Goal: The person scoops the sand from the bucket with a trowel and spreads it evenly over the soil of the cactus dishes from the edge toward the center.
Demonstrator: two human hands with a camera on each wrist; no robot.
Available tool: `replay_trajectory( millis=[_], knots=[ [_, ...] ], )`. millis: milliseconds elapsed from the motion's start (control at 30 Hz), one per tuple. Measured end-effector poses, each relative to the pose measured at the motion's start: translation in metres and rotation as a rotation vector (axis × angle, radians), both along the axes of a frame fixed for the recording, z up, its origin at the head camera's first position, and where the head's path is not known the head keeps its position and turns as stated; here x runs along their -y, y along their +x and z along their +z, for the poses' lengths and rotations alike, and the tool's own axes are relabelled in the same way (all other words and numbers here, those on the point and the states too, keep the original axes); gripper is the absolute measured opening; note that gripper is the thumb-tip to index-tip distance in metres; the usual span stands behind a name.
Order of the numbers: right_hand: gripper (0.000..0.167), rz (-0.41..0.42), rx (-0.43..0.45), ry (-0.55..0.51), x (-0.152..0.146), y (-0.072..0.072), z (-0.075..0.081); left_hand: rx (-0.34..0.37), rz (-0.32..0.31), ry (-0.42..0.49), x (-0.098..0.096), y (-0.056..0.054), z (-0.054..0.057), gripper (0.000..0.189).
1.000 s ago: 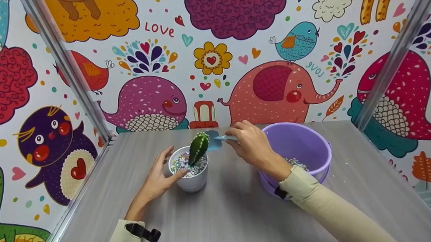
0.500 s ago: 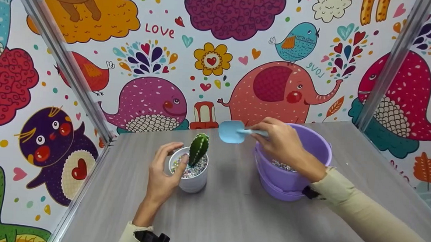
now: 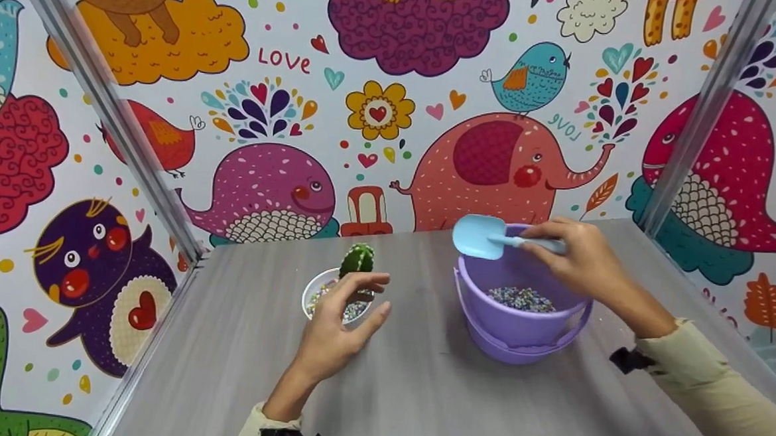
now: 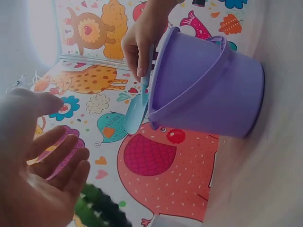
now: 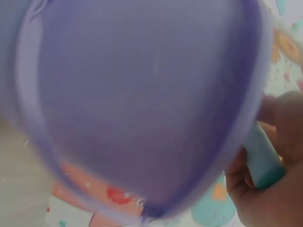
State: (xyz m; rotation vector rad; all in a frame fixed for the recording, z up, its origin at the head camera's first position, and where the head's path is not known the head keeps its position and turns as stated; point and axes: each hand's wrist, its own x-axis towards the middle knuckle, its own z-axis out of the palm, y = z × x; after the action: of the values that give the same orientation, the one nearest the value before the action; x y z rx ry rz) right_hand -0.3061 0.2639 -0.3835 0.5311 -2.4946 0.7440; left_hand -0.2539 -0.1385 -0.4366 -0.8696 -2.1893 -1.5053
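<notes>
My right hand point(image 3: 582, 258) grips the handle of a light blue toy shovel point(image 3: 480, 237). The shovel's blade is over the left rim of a purple bucket point(image 3: 511, 331), which has small multicoloured pebbles point(image 3: 522, 299) at its bottom. In the left wrist view, the shovel point(image 4: 137, 114) points down beside the bucket's mouth. My left hand point(image 3: 334, 335), thumb and fingers spread, is in front of a small white pot point(image 3: 307, 296) and partly hides it. Nothing is in that hand. A green cactus point(image 3: 358, 257) stands in the pot among similar pebbles; its lower part is hidden.
Both containers stand on a grey wood-grain table point(image 3: 413, 379), the pot to the left of the bucket. The bucket's handle point(image 3: 534, 348) hangs down at its front. A cartoon-printed wall point(image 3: 448, 81) rises behind, with metal posts point(image 3: 120, 124) at both corners.
My right hand has carried the shovel rightward from beside the cactus to the bucket. My left hand has left the pot's side and moved right, in front of it.
</notes>
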Motion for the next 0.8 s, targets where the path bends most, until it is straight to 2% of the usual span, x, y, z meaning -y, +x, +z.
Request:
replay_trajectory(
  millis=[200,433,633,800],
  knots=[
    [0.017,0.037,0.085,0.032,-0.032,0.001,-0.005,0.051,-0.042,-0.038,-0.026,-0.014,-0.005,0.038],
    [0.017,0.062,0.193,0.203,-0.032,-0.007,-0.012,0.107,-0.091,-0.048,-0.064,-0.039,-0.001,0.039],
    [0.017,0.048,0.251,0.328,-0.025,-0.012,-0.011,0.161,-0.105,-0.061,-0.098,-0.061,-0.014,0.043],
    [0.019,0.003,0.26,0.426,-0.018,-0.015,-0.011,0.233,-0.144,0.011,-0.116,-0.071,-0.028,0.049]
  ],
)
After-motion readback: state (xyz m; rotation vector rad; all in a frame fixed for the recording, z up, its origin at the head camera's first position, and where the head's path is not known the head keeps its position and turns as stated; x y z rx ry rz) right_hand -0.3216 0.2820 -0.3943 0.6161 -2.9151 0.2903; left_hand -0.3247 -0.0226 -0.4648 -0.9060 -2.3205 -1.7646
